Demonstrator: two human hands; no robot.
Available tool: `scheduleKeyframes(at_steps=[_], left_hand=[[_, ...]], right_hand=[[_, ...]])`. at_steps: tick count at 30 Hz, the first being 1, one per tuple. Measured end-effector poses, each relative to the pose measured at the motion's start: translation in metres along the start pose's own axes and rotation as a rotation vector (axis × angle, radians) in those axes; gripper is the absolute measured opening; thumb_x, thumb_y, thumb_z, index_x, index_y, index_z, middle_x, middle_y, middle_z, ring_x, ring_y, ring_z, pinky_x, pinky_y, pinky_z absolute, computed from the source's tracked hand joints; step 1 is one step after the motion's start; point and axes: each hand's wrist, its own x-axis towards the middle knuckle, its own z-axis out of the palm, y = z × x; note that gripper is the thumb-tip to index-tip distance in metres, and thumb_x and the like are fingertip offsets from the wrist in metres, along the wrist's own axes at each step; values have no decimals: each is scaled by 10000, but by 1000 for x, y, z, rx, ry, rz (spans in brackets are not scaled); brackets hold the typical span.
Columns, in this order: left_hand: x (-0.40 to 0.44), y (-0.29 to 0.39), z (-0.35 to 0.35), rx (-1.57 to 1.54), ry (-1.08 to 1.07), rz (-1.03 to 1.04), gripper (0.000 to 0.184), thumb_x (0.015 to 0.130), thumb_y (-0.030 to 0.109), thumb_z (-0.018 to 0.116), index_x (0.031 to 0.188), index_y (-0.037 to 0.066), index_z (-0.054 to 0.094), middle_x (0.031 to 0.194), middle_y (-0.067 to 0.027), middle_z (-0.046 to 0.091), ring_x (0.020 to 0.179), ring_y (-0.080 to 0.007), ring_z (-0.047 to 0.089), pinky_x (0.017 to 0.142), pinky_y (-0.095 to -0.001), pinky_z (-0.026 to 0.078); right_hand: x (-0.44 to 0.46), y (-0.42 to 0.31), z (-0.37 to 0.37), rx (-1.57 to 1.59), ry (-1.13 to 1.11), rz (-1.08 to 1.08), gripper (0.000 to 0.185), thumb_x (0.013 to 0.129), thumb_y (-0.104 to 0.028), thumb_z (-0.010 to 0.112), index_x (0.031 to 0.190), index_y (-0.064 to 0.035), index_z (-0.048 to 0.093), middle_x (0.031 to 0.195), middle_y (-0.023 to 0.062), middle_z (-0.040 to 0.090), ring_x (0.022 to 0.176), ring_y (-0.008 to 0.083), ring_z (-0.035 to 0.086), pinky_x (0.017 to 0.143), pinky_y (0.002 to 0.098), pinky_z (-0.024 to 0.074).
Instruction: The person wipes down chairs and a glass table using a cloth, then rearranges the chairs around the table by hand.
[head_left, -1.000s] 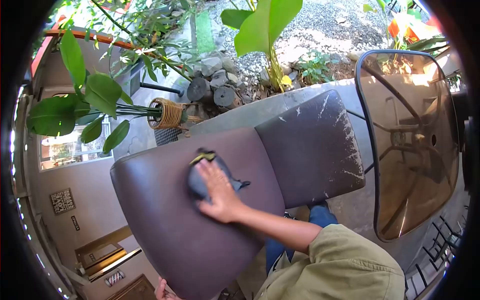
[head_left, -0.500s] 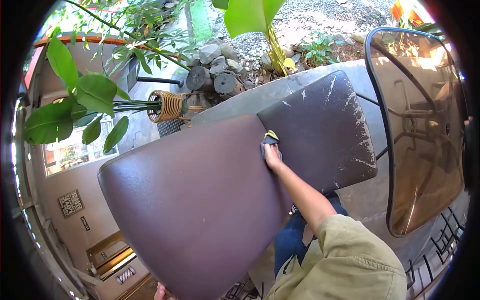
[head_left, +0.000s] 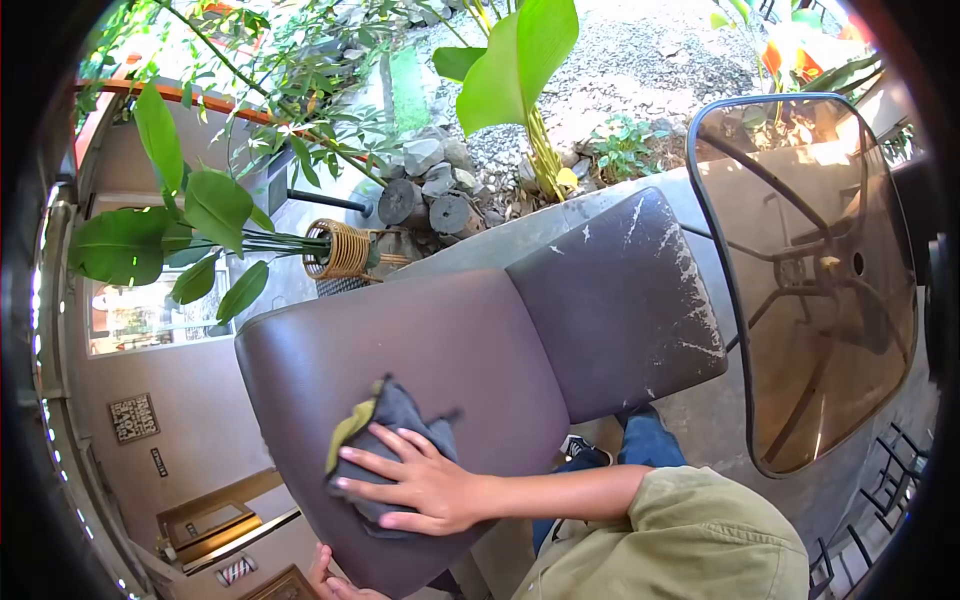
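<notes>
A brown padded chair with a large smooth backrest (head_left: 480, 340) and a seat (head_left: 620, 310) fills the middle of the view. The seat's covering is scuffed and peeling at its far edge. My right hand (head_left: 425, 485) lies with spread fingers on a dark grey cloth (head_left: 405, 410), pressing it against the backrest. One yellow-green part of the cloth shows at its left. At the bottom of the view, my left hand (head_left: 335, 580) grips the backrest's edge, its fingers only partly visible.
To the right stands a tinted glass table (head_left: 810, 390) with a dark rim. A leafy plant in a wicker pot (head_left: 335, 250) is beyond the backrest, near stacked logs (head_left: 425, 208) and stones. Framed pictures hang on the wall (head_left: 180, 400) at left.
My right hand has moved with the cloth from the seam by the seat, left and down across the backrest. Its fingers have spread over the cloth. More of my left hand shows.
</notes>
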Motion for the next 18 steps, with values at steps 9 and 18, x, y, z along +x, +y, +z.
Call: scheduleKeyframes(at_steps=[9, 18], left_hand=[[-8, -40, -38, 14, 6, 47, 395, 1035, 253, 398, 1095, -73, 612, 1067, -245, 650, 946, -336, 631, 897, -395, 508], [6, 1, -10, -145, 58, -76, 377, 1032, 263, 393, 1074, -38, 618, 1030, -198, 643, 945, -305, 605, 881, -390, 483]], right_hand=[[88, 74, -28, -200, 436, 51, 682, 898, -413, 530, 1511, -161, 369, 1606, 126, 254, 1403, 422, 304, 1141, 577, 243], [45, 259, -55, -186, 769, 531, 485, 951, -373, 484, 1324, -77, 578, 1433, 166, 500, 1305, 368, 451, 1094, 469, 337]])
